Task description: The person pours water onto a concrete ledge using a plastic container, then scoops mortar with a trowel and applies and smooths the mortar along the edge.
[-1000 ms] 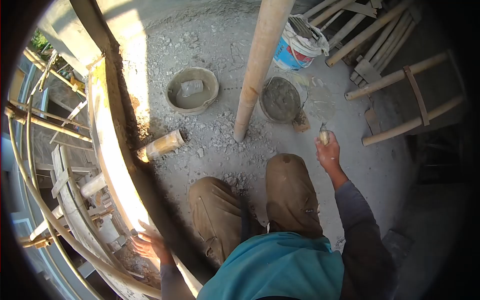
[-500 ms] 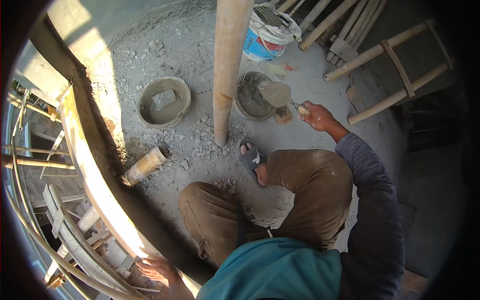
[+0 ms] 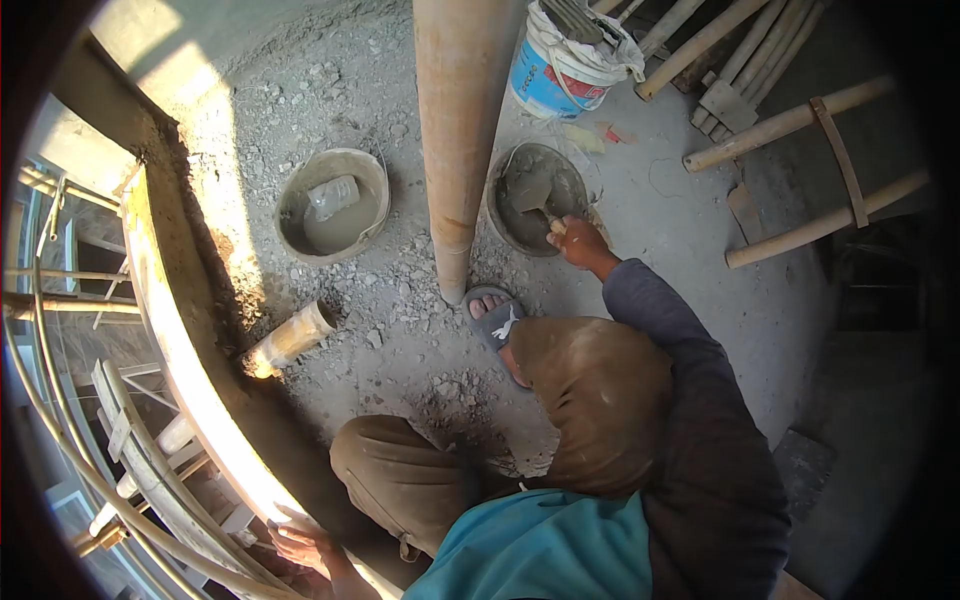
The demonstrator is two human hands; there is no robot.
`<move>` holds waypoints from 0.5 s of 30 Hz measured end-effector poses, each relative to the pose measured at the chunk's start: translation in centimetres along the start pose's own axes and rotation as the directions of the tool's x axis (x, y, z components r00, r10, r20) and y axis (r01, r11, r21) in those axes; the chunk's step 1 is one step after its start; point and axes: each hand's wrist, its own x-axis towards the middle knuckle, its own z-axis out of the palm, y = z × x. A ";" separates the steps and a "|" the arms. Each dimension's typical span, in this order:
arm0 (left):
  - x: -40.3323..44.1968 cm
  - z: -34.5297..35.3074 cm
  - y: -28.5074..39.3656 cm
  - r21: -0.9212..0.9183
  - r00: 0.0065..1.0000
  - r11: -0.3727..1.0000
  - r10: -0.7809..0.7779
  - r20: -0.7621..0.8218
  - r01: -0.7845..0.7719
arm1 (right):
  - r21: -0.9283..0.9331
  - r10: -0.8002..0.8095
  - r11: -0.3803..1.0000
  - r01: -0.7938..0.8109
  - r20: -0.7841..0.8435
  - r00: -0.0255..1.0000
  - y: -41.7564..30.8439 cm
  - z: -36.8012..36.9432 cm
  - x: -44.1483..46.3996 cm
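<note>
My right hand (image 3: pixel 582 245) is closed round the handle of a trowel (image 3: pixel 534 195). The trowel's blade is down in grey wet mortar (image 3: pixel 560 180) inside a round bucket (image 3: pixel 494 207). On the sunlit edge of a low curved wall (image 3: pixel 192 390), my left hand (image 3: pixel 303 545) lies with its fingers stretched out, holding nothing. A second bucket (image 3: pixel 377 190) stands to the left, with greyish liquid and a clear plastic container (image 3: pixel 332 197) in it.
A bamboo post (image 3: pixel 462 130) rises between the buckets. Behind is a blue-and-white pail (image 3: pixel 545 75); a bamboo ladder (image 3: pixel 790 135) lies at right. Rubble (image 3: pixel 400 300) and a short pipe piece (image 3: pixel 290 340) are on the floor. Bamboo scaffolding (image 3: pixel 80 310) stands beyond the wall.
My right hand has moved left and lowered the trowel from above the bucket's right side into the mortar. My left hand stays on the wall edge. The view has shifted slightly.
</note>
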 end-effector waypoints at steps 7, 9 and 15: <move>-1.5 1.5 -0.3 0.021 0.989 0.992 -0.119 -0.088 0.122 | 0.330 0.018 0.944 -0.011 -0.020 1.000 0.3 3.1 -0.7; -0.4 0.3 0.4 0.053 0.988 0.993 -0.095 -0.121 0.102 | 0.331 -0.073 0.937 0.111 -0.127 0.989 0.5 4.2 -1.3; -0.3 -0.1 0.7 -0.157 0.852 0.854 -0.444 0.279 0.497 | 0.674 0.086 0.738 -0.022 -0.062 0.994 -0.5 4.7 -5.2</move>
